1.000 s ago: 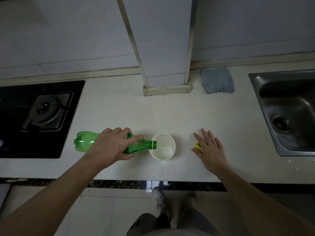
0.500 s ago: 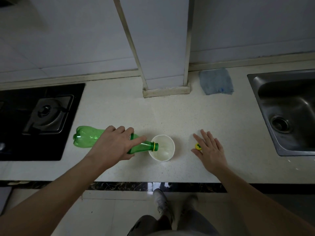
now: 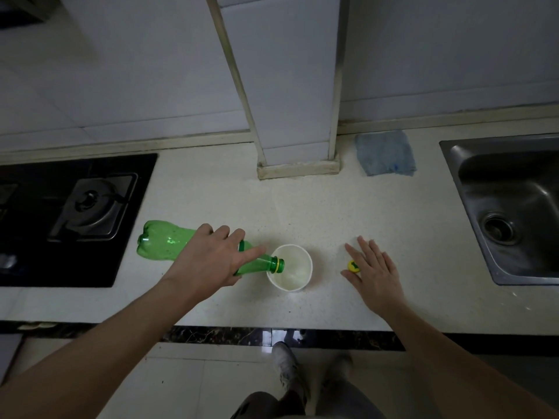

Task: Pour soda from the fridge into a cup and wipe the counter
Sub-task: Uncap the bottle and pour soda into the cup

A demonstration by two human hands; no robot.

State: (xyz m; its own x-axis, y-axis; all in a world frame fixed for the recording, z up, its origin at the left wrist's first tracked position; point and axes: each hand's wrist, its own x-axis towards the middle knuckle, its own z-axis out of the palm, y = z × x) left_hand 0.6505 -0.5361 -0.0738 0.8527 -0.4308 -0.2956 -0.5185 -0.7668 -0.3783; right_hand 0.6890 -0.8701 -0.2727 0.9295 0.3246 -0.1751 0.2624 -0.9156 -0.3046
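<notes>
1. Starting nearest the camera: a pale shoe (image 3: 286,362) and dark trouser legs over a light tiled floor (image 3: 196,379), seen past the counter's dark marbled front edge (image 3: 230,335).
2. Left hand (image 3: 208,261): I see it wrapped over the middle of the green bottle (image 3: 165,241), fingers curled across the top, gripping it.
3. Green bottle: clear green plastic, uncapped, with a yellow ring at the neck. It is held almost on its side, base toward the stove and mouth over the left rim of the cup. I cannot tell whether liquid is running out.
4. Cup (image 3: 305,261): white, upright on the counter (image 3: 302,207), between my two hands. Something pale shows inside it.
5. Cap (image 3: 353,266): yellow, lying on the counter to the right of the cup, in the crook between the right thumb and forefinger.
6. Right hand (image 3: 376,273): flat on the counter, palm down and fingers straight, holding nothing. The two hands are well apart.
7. Stove (image 3: 36,237): black glass hob set into the counter on the left, with one burner (image 3: 90,204) in view.
8. Sink (image 3: 496,189): steel basin at the right edge, with its drain (image 3: 497,228) visible.
9. Cloth (image 3: 384,152): blue and rumpled, at the back of the counter between the pillar and the sink.
10. Pillar (image 3: 290,86): white and boxed, rising from the rear centre of the counter.
11. Wall (image 3: 121,86): pale tiles behind everything.
</notes>
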